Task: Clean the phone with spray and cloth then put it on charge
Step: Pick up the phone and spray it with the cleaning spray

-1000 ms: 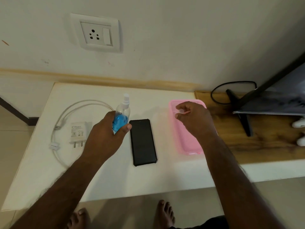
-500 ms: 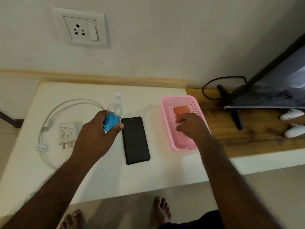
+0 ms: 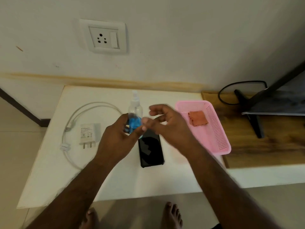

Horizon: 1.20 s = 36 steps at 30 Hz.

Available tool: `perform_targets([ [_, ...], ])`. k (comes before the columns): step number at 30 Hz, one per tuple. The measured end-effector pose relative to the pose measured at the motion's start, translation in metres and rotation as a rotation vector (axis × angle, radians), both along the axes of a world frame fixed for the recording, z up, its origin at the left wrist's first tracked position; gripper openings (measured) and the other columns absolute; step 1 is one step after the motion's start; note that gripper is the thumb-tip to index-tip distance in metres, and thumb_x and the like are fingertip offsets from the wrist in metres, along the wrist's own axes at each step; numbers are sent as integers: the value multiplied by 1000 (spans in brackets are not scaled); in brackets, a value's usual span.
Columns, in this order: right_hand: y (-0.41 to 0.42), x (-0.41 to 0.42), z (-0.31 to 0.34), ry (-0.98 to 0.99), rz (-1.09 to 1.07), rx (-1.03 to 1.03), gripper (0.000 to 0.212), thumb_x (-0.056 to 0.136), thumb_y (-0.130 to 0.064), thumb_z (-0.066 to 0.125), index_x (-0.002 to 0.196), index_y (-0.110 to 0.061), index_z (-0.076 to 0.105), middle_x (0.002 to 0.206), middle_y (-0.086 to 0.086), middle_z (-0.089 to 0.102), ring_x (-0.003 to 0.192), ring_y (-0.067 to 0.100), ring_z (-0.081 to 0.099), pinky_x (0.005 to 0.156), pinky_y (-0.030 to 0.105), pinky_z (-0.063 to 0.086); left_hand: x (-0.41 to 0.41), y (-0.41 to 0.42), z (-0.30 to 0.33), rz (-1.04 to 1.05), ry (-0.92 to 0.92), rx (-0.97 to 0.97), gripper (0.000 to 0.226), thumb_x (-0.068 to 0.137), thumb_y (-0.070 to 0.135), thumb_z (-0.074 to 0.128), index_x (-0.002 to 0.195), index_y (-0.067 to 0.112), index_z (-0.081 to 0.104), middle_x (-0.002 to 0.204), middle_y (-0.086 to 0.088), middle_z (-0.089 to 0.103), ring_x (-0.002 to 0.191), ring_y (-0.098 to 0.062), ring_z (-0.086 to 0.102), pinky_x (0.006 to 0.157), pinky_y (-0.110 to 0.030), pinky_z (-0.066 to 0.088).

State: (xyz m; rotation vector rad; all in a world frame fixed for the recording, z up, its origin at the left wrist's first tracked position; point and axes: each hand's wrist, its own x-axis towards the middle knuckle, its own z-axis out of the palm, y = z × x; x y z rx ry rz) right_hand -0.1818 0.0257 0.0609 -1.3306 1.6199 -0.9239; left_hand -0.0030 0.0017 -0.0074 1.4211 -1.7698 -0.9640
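L hand [image 3: 115, 138] is gripping spray bottle [image 3: 135, 113]; R hand [image 3: 166, 124], fingers loose, is hovering just beside its cap, phone [image 3: 151, 149] lying lengthwise below.

An off-white wall [image 3: 181, 38] fills the upper half of the frame, marked with small scuffs at the upper left. Along its foot runs a pale wooden strip [image 3: 115, 82]. Below it a white table [image 3: 123, 182] takes up the centre, adjoining a dark-grained wooden top [image 3: 272, 149] at the right. Beige floor tiles [image 3: 16, 154] show at the left and along the bottom. The light is dim and warm.
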Motion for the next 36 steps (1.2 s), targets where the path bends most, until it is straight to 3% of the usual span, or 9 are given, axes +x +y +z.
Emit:
perform_targets([
  [4, -3, 17, -22, -37, 84, 32, 47, 80, -51, 76, 121, -31, 63, 116, -12, 68, 104, 6, 66, 85, 28, 57, -7, 6, 4, -153, 172, 13, 40, 89, 39, 63, 123, 60, 53, 107, 29, 70, 96, 3, 68, 79, -17, 56],
  [9, -6, 11, -26, -133, 34, -9, 27, 84, -42, 75, 109, -32, 71, 103, -13, 74, 97, 5, 69, 83, 25, 58, -15, 7, 4, -163, 160, 67, 35, 83, 66, 57, 117, 57, 53, 108, 18, 69, 94, -4, 68, 82, -34, 60],
  [12, -7, 6, -25, -220, -20, 3, 27, 86, -37, 74, 110, -24, 70, 103, -6, 75, 98, 10, 71, 85, 30, 57, -14, 3, -1, -186, 109, 110, 70, 76, 73, 61, 138, 44, 46, 117, 20, 64, 96, -3, 66, 82, -31, 59],
  [14, -9, -1, -22, -308, -50, 11, 27, 89, -33, 72, 113, -22, 68, 106, -4, 75, 100, 11, 70, 86, 30, 56, -8, 0, -8, -183, 46, 176, 87, 71, 71, 70, 145, 40, 35, 118, 24, 57, 94, 2, 63, 76, -25, 58],
  [17, -10, -15, -17, -444, -56, -10, 26, 89, -36, 65, 111, -23, 68, 104, 1, 75, 101, 18, 71, 87, 34, 57, -2, 0, -19, -135, -141, 150, 75, 80, 60, 70, 143, 37, 36, 118, 23, 54, 88, 1, 60, 71, -17, 48],
  [25, -9, -25, -22, -761, -40, 35, 26, 86, -17, 65, 110, -10, 65, 92, 14, 66, 85, 30, 69, 82, 46, 58, -35, 23, -13, -41, -557, 142, 67, 82, 75, 50, 127, 25, 47, 112, 4, 58, 96, -13, 58, 78, -26, 49],
  [28, -12, -21, -28, -568, -187, 153, 18, 76, -14, 72, 91, -15, 63, 76, 11, 64, 69, 25, 66, 71, 43, 60, -51, 32, -12, -12, -602, 142, 66, 80, 75, 53, 119, 22, 48, 103, 3, 56, 93, -14, 54, 77, -29, 51],
  [32, -8, -17, -45, 29, -233, 380, 26, 76, -43, 77, 75, -28, 57, 74, -6, 63, 67, 11, 64, 52, 25, 52, -61, 32, -9, 42, -549, 181, 52, 86, 61, 56, 113, 17, 48, 103, -3, 58, 88, -17, 52, 74, -29, 46],
  [36, -6, -17, -56, 126, -209, 435, 31, 76, -50, 73, 74, -28, 53, 76, -6, 60, 69, 11, 60, 54, 22, 44, -63, 26, -6, 112, -411, 264, 32, 92, 38, 57, 109, 12, 51, 101, -7, 61, 89, -24, 59, 71, -31, 46],
])
